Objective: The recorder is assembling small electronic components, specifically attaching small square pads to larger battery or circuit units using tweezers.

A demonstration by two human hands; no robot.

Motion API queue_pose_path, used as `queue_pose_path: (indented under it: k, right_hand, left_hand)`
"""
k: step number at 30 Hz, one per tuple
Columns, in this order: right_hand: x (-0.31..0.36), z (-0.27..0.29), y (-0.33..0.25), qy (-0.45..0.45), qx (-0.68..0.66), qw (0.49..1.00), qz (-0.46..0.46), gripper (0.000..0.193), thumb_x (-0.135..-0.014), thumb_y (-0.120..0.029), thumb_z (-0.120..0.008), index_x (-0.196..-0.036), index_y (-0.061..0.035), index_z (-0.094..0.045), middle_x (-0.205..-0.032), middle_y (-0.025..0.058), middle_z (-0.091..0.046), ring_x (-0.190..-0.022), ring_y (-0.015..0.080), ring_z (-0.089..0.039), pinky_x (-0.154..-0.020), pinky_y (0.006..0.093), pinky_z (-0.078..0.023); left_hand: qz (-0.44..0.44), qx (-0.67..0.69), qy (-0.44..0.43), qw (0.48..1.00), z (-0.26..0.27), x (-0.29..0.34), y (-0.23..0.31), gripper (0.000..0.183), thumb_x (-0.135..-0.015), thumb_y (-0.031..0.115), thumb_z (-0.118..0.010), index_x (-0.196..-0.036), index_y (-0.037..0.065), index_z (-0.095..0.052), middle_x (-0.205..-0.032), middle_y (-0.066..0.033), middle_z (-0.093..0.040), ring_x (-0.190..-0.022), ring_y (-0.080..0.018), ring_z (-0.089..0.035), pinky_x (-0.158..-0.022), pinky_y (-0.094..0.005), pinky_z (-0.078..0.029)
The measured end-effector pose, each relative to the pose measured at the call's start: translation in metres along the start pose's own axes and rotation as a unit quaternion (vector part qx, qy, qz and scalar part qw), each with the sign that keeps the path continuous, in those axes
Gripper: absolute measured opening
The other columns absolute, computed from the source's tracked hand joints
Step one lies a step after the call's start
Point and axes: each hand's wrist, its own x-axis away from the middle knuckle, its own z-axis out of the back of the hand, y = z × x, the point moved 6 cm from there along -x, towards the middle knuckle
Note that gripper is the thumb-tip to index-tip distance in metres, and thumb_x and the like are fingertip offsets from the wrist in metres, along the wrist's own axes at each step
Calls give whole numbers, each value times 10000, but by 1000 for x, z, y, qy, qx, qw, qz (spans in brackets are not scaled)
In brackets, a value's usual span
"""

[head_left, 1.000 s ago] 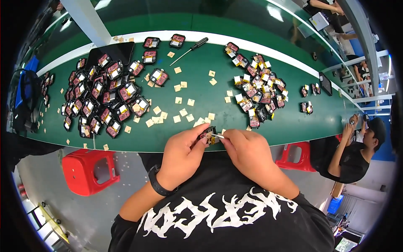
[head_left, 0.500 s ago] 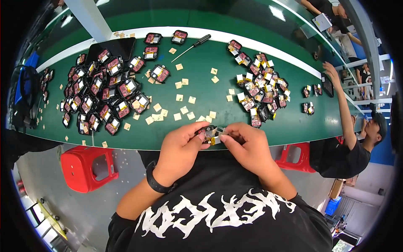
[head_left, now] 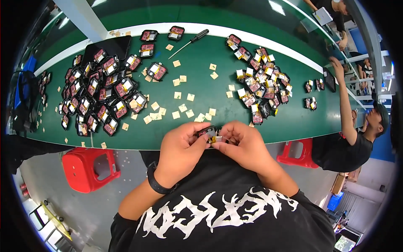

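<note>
Handling goes best if the left hand [head_left: 180, 143] holds the black-cased unit [head_left: 208, 132] level by its rim, its thumb pressing only lightly, while the right hand [head_left: 244, 140] works gently about the white piece [head_left: 218, 139] and yellow tape [head_left: 213, 140] without tugging; a secure hold matters, as the unit is at the six o'clock edge of the desk [head_left: 205, 96]. The left hand, its forearm reaching in from seven o'clock, grips the unit's nine o'clock side. The right hand, from four o'clock, has curled fingers; whether they pinch anything, I cannot tell.
</note>
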Motion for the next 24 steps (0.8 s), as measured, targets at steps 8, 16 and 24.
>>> queue_pose_path:
  k: [8, 16, 24]
  right_hand:
    - [-3, -4, -7, 31, -61, 997, -27, 144, -958, -68, -735, -1001, -4, -613, -756, -33, -603, -652, -2, -503, -548, 210, -403]
    - [0, -10, -16, 54, -58, 997, 3, 128, -952, -63, -732, -962, 14, -630, -759, -2, -665, -660, 23, -561, -574, 228, -454]
    - [-6, -11, -17, 80, -60, 995, 30, 150, -949, -71, -761, -903, 41, -672, -771, 29, -707, -694, 33, -596, -595, 230, -478]
  left_hand:
    - [-32, 1, 33, 999, 0, 0, -1, 250, -988, -94, -597, -1236, -92, -625, -1112, -111, -693, -992, -133, -690, -879, -291, -612]
    - [-40, 2, 40, 998, -1, 1, 3, 231, -989, -101, -583, -1219, -87, -607, -1095, -102, -692, -980, -125, -683, -880, -273, -585]
    - [-85, -5, 9, 996, 0, 1, 1, 237, -1010, -107, -534, -1242, -82, -575, -1135, -125, -680, -1032, -153, -690, -932, -301, -579]
